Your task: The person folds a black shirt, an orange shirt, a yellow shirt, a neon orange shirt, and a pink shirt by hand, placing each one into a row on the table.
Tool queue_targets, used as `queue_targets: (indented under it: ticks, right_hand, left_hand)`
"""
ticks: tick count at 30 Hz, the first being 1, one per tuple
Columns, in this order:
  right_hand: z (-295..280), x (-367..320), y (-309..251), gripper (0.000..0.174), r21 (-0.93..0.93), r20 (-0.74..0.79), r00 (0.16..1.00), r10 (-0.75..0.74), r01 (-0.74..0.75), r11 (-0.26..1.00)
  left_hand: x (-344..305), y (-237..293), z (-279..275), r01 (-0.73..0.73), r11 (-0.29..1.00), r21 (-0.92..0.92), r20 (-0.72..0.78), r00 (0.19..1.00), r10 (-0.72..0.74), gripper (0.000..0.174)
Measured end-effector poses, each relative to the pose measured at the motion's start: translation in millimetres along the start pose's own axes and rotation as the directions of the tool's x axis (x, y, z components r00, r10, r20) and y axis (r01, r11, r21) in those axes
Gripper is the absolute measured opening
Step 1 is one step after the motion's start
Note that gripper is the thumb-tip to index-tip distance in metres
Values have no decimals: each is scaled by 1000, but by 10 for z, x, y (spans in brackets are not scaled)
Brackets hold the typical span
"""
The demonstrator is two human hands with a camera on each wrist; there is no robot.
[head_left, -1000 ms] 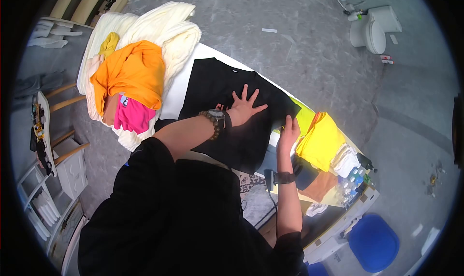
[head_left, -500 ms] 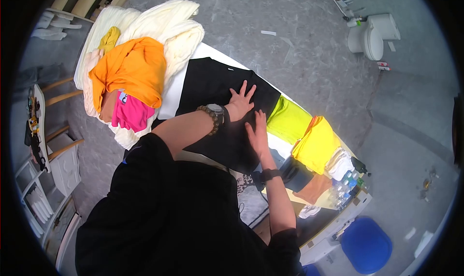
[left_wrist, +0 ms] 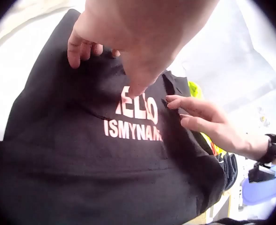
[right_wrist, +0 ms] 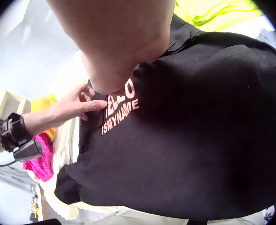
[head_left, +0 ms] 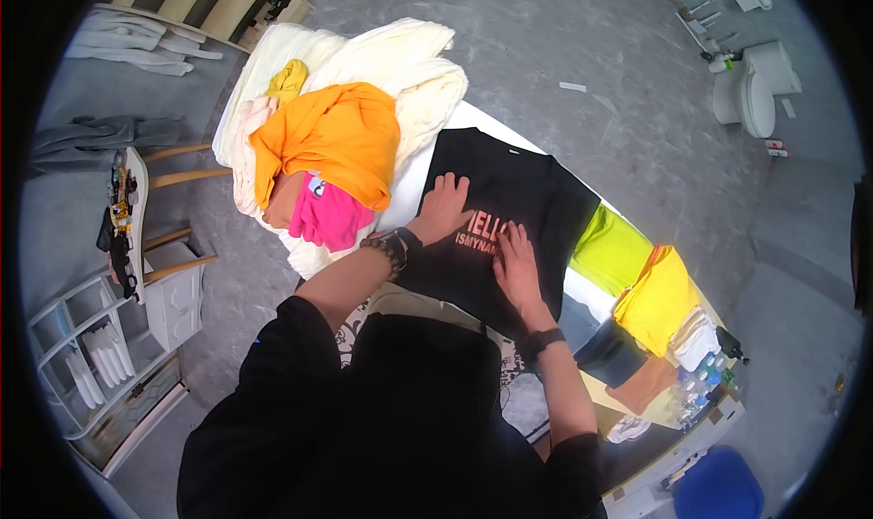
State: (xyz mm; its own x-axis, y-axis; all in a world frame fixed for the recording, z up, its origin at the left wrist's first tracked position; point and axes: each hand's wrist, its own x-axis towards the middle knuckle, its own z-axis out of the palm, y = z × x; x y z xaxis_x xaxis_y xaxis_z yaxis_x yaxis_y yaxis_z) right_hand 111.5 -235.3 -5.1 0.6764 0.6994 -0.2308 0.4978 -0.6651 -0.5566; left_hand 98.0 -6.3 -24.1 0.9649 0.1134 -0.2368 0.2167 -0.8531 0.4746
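The left hand [head_left: 443,208] lies flat on the black shirt [head_left: 536,201], fingers straight and close together, near the shirt's edge beside the bare strip of table [head_left: 414,169]. The right hand [head_left: 516,266] is flat too, fingers spread loosely, palm down just beside the pink lettering [head_left: 482,232]. Neither hand grips anything; both only press the cloth. The shirt is spread front up across the table, its hem hanging toward the person. It looks light, soft and limp: it should wrinkle and sag wherever it is unsupported, and slide easily on the smooth tabletop. A pinch at the shoulders, sleeve seams or hem would likely hold better than a pinch mid-cloth, which would only bunch the fabric. Left of the shirt sits a heap [head_left: 332,141] of orange, pink and cream clothes; right of it, folded yellow pieces [head_left: 657,301].
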Motion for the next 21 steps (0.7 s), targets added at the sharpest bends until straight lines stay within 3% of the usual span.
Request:
queue_targets:
  ticks: [2,4,8,11,14,19,21]
  right_hand:
    - [83,7,-52,55,-38,30,999,20,-19,999]
    - [119,6,-46,65,-147,97,992,76,-61,987]
    - [119,-34,-36,69,-170,122,987,102,-80,982]
    - [97,-70,-60,70,-183,119,986,121,-98,978]
    - [85,-42,-125,67,-210,123,978,167,-138,968]
    - [144,145,-116,59,-76,17,999,43,-42,996]
    - [162,174,-142,58,-138,32,997,63,-58,989]
  left_hand:
    - [-14,-91,54,2,999,-44,-12,1000,-2,36]
    - [-34,-150,70,4,999,-46,-8,1000,-4,33]
    - [-34,-141,102,-18,998,-64,-26,1000,17,29]
    - [-7,-45,137,-35,998,-52,-102,994,30,32]
    - [-7,28,99,-25,999,-24,-59,998,23,43]
    - [30,-31,126,-22,997,80,-24,999,24,45]
    - [57,-118,100,-32,999,10,-41,999,32,46]
